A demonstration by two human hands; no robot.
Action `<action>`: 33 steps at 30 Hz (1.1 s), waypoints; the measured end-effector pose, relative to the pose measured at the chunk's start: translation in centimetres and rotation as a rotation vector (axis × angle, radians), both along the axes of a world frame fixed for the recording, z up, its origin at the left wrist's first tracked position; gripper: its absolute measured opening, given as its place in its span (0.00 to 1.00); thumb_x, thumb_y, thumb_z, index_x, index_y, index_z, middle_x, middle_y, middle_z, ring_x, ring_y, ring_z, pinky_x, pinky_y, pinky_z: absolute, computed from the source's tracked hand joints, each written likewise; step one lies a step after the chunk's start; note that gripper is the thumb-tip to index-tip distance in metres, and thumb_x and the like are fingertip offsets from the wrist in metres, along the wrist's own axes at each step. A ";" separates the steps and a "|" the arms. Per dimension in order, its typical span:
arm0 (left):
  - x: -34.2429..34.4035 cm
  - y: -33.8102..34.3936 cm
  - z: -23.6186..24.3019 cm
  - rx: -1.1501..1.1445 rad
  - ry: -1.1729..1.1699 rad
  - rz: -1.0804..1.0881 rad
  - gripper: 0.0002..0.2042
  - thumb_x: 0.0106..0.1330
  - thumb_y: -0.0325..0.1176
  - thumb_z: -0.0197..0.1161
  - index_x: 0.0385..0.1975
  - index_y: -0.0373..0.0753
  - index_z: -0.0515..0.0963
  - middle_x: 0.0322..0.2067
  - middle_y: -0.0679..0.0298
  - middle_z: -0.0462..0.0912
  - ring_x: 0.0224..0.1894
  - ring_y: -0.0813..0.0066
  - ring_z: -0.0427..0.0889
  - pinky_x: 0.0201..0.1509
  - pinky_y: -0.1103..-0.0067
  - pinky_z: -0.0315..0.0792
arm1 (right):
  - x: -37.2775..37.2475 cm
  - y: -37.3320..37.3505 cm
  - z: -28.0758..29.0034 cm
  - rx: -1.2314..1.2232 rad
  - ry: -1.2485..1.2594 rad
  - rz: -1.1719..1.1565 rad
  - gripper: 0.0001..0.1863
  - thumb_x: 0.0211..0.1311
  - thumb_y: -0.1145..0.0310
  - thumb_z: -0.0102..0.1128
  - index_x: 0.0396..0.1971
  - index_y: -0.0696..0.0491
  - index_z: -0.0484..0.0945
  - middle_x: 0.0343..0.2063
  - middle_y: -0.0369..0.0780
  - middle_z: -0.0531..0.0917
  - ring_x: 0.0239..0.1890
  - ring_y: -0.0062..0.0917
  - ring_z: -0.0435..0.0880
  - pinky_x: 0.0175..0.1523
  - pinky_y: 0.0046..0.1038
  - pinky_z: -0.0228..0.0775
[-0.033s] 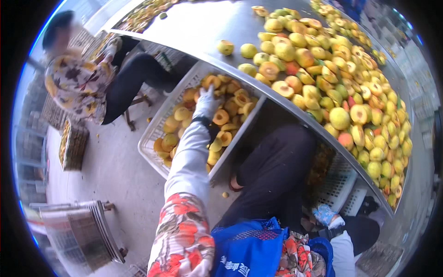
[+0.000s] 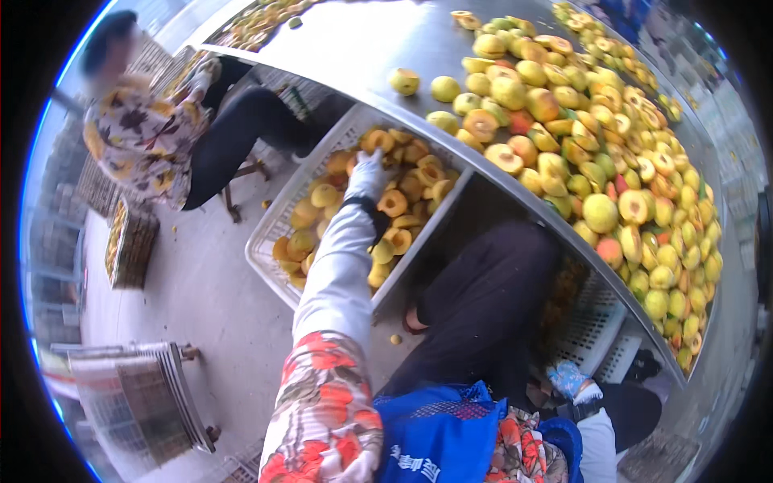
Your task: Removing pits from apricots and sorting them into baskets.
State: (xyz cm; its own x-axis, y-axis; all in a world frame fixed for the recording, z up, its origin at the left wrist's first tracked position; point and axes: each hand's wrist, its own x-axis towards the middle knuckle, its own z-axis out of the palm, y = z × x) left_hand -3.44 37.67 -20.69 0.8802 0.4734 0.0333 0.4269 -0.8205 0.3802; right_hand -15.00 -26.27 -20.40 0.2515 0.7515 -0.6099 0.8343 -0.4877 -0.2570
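My left hand (image 2: pixel 367 175), in a pale glove with a dark wristband, reaches over the white plastic crate (image 2: pixel 270 228). Its fingers stretch out onto the halved peaches (image 2: pixel 393 203) heaped inside; no fruit shows in its grasp. At lower right, beside my dark-trousered leg, my right hand (image 2: pixel 573 381) wears a blue-and-white patterned glove. Its fingers look curled, and whatever they may hold is hidden. Above both hands slopes a metal table (image 2: pixel 354 48) bearing a big pile of yellow-green peaches (image 2: pixel 600 211), many of them cut open.
Another person (image 2: pixel 149 145) sits at far left, hands by the table. A filled basket (image 2: pixel 133 245) stands on the floor near them. An overturned-looking crate or stool (image 2: pixel 137 406) lies lower left. Pale crates (image 2: pixel 592 318) sit beneath the table; a blue apron (image 2: pixel 439 431) covers my lap.
The whole view has shifted slightly. My left hand stays over the peaches in the crate, its fingers reaching at nearly the same spot. My right hand has hardly moved.
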 end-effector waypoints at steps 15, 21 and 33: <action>-21.6 8.5 -0.2 -0.036 -0.406 0.404 0.25 0.54 0.39 0.68 0.52 0.39 0.74 0.49 0.50 0.76 0.52 0.51 0.74 0.58 0.66 0.68 | 0.8 1.1 0.0 0.075 -0.006 -0.020 0.12 0.58 0.65 0.49 0.34 0.57 0.79 0.34 0.50 0.81 0.37 0.47 0.80 0.41 0.43 0.72; -25.3 8.7 0.8 0.274 0.520 0.354 0.19 0.55 0.41 0.63 0.46 0.42 0.78 0.47 0.51 0.78 0.53 0.52 0.74 0.56 0.64 0.69 | 0.9 2.5 1.6 -0.043 0.027 0.044 0.13 0.53 0.66 0.58 0.37 0.55 0.78 0.33 0.51 0.80 0.38 0.46 0.80 0.42 0.43 0.73; -14.4 -8.3 3.7 -0.061 0.074 -0.190 0.17 0.58 0.44 0.63 0.37 0.35 0.76 0.35 0.48 0.78 0.42 0.48 0.76 0.45 0.62 0.70 | -0.4 1.9 2.5 0.194 0.099 -0.118 0.13 0.62 0.64 0.47 0.31 0.55 0.79 0.32 0.46 0.82 0.37 0.40 0.81 0.42 0.39 0.72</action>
